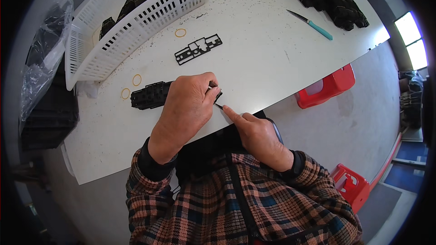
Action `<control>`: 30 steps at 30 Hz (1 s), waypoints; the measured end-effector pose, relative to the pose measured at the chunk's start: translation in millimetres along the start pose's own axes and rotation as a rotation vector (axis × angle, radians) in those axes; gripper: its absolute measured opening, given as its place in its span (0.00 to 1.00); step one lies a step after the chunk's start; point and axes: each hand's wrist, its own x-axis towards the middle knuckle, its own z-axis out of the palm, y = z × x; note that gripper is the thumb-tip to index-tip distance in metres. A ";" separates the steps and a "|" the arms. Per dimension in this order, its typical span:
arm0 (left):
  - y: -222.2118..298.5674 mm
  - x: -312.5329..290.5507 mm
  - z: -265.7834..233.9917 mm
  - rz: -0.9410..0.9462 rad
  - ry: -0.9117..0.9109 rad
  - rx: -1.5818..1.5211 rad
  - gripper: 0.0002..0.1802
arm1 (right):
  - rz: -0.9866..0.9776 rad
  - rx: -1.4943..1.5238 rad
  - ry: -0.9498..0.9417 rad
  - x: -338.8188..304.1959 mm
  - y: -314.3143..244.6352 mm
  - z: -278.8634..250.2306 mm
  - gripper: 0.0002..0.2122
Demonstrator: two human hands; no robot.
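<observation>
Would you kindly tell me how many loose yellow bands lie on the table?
3: one band between the white basket and flat black frame, and two bands near the left end of the black stack under the left hand. Others may be hidden.

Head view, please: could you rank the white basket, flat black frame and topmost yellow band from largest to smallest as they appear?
1. White basket
2. Flat black frame
3. Topmost yellow band

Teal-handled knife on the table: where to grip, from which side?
Probably mid-way along the teal handle, from the right and above. The knife lies flat, handle toward the right edge of the white table, pointed blade aimed left and away.
</observation>
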 end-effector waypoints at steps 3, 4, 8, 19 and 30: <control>-0.4 0.7 -1.7 -0.013 -0.016 -0.007 0.05 | -0.004 0.035 0.010 -1.2 0.9 0.1 0.30; -0.8 0.4 -1.3 -0.016 -0.016 -0.007 0.05 | -0.011 0.035 0.006 -1.4 1.0 0.0 0.29; -1.7 1.1 -0.8 -0.006 -0.009 0.014 0.05 | -0.007 0.031 0.002 -1.4 0.5 0.9 0.29; -3.6 3.3 -1.2 0.031 0.000 0.041 0.05 | -0.015 -0.132 -0.029 -5.0 -1.9 8.4 0.34; -3.8 1.1 -0.3 0.000 0.000 -0.031 0.04 | 0.019 -0.040 -0.068 -2.0 1.1 1.3 0.32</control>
